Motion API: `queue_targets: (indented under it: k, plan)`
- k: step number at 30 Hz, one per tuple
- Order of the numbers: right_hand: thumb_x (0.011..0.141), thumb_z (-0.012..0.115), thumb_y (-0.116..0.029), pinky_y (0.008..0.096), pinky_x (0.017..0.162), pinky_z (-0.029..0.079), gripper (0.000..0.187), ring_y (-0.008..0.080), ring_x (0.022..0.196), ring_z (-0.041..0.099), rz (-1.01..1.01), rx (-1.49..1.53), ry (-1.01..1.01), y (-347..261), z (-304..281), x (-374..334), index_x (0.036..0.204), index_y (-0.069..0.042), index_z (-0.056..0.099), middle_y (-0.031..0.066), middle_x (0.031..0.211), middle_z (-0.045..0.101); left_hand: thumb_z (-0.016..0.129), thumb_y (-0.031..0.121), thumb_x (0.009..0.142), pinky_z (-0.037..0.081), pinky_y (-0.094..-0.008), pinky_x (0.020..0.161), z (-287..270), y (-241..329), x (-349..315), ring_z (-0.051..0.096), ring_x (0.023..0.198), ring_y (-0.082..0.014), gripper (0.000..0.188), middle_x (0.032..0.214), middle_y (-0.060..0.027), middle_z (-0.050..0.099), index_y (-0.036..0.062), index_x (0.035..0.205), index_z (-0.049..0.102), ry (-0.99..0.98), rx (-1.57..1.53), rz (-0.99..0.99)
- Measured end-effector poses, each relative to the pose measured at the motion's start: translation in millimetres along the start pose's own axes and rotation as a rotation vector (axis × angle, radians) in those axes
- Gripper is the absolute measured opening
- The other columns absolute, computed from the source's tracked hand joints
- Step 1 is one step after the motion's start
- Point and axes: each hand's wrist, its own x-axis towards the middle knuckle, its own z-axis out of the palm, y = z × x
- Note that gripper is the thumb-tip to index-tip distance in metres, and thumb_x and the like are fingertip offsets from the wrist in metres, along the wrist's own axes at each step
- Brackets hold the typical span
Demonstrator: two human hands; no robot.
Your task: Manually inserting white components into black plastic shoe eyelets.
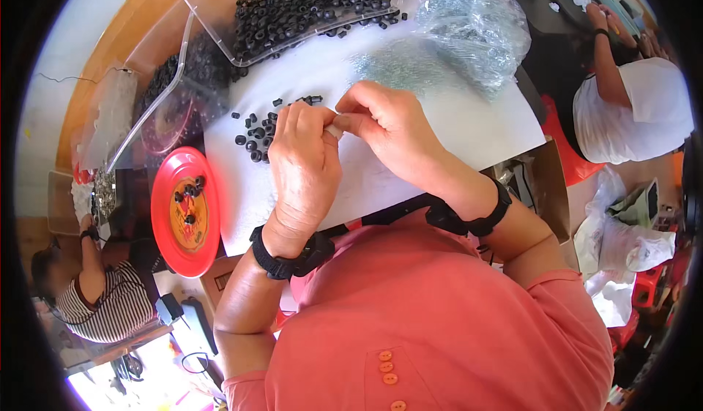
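Note:
Over the white sheet (469, 129) on the table, my left hand (302, 163) and my right hand (395, 124) meet at the fingertips. Both are closed in a pinch around something small and whitish, mostly hidden by the fingers, whose kind I cannot make out. Just left of my left hand lie loose small black cap-like parts (252, 146). A few more black pieces (313, 99) lie beyond its fingers. Past my right hand spreads a thin heap of small clear pieces (392, 65).
A clear plastic bin (260, 58) holding many black parts stands at the back. A clear plastic bag (476, 27) bulges at back right. A red plate (163, 217) with several black parts sits at the left edge. Other people work on the far left (110, 305) and far right (630, 111).

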Motion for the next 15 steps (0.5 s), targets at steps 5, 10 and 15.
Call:
queue_targets:
  k: [5,10,15]
  plan:
    - [0.084,0.067,-0.001,0.0306,0.064,0.050,0.007,0.0174,0.067,0.063,0.039,0.370,0.014,0,1,2,0.089,0.001,0.063,0.0116,0.079,0.069,0.064,-0.005,0.081,0.050,-0.0410,0.070,-2,1,0,0.061,0.078,-0.0319,0.013,0.083,-0.0129,0.061,0.0007,0.090,0.057,-0.031,-0.280,-0.200]
    - [0.085,0.067,0.001,0.0278,0.065,0.049,0.010,0.0130,0.068,0.060,0.046,0.458,0.024,4,5,1,0.093,0.001,0.061,0.0071,0.076,0.065,0.065,0.001,0.088,0.048,-0.0300,0.069,-1,-3,-3,0.060,0.074,-0.0175,0.008,0.083,-0.0094,0.064,-0.0008,0.095,0.062,-0.032,-0.250,-0.188]
    - [0.087,0.067,0.001,0.0257,0.065,0.049,0.017,0.0104,0.069,0.058,0.205,0.642,-0.036,-2,-2,1,0.102,0.000,0.059,0.0035,0.076,0.062,0.064,0.005,0.089,0.045,-0.0251,0.063,-11,9,-3,0.058,0.070,-0.0132,0.006,0.077,-0.0050,0.064,-0.0014,0.091,0.064,-0.082,-0.494,-0.329]
